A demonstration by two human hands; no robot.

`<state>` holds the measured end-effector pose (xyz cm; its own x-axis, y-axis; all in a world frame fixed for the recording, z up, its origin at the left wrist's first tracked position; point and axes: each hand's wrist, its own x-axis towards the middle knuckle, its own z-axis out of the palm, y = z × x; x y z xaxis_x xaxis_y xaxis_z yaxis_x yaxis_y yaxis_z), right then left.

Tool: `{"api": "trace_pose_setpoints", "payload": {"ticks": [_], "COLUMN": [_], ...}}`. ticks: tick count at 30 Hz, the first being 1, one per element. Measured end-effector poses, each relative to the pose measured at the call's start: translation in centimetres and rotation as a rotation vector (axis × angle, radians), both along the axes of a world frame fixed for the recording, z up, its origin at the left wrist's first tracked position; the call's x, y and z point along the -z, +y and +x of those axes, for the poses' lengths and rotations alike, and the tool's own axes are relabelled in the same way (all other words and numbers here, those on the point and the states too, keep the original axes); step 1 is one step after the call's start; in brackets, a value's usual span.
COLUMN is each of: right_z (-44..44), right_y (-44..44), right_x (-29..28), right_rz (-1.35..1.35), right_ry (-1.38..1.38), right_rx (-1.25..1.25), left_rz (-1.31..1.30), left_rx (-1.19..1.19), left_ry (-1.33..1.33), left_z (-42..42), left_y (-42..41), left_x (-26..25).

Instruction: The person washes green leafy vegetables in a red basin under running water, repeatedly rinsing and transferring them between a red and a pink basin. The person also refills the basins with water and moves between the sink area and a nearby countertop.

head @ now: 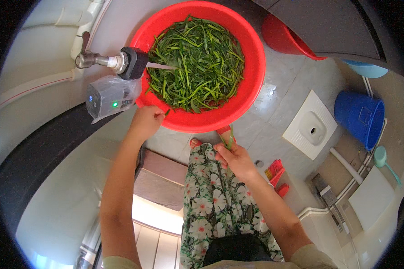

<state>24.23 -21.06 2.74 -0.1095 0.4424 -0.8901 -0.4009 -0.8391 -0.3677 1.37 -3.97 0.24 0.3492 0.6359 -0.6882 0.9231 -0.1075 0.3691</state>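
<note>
A large red plastic basin (252, 67) full of long green leafy vegetables (198, 64) stands before me. Water runs into it from a metal tap (97, 60) with a black fitting on its outlet. My left hand (148, 121) is at the basin's near left rim, its fingers closed around a small piece of green leaf (167, 113). Nearer my body, my right hand (234, 158) holds a few thin green stems (230, 138), which stick up from between the fingers and thumb, outside the basin.
A device in a clear plastic bag (112, 97) sits beside the tap. A squat toilet (311, 129) is set in the grey tiled floor at right. Beyond it are a blue bucket (355, 116) and a green ladle (380, 156). Red brushes (276, 171) lie near my right forearm; another red tub (282, 38) stands behind.
</note>
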Motion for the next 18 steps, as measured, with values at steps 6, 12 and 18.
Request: {"api": "trace_pose_setpoints", "payload": {"ticks": [6,12,18], "right_z": [-4.8,-8.1,-8.2], "right_y": [5.5,9.7,9.6], "right_x": [2.7,4.5,5.5], "right_rz": [0.004,-0.047,-0.111], "right_ry": [0.100,0.094,-0.029], "right_rx": [0.105,0.272,0.134], "left_rz": [-0.369,-0.497,-0.512], "left_rx": [-0.960,-1.102,-1.222], "left_ry": [-0.384,-0.505,-0.519], "left_z": [1.0,2.2,2.6], "left_y": [-4.0,-7.4,-7.6], "left_x": [-4.0,-3.5,-1.9]}}
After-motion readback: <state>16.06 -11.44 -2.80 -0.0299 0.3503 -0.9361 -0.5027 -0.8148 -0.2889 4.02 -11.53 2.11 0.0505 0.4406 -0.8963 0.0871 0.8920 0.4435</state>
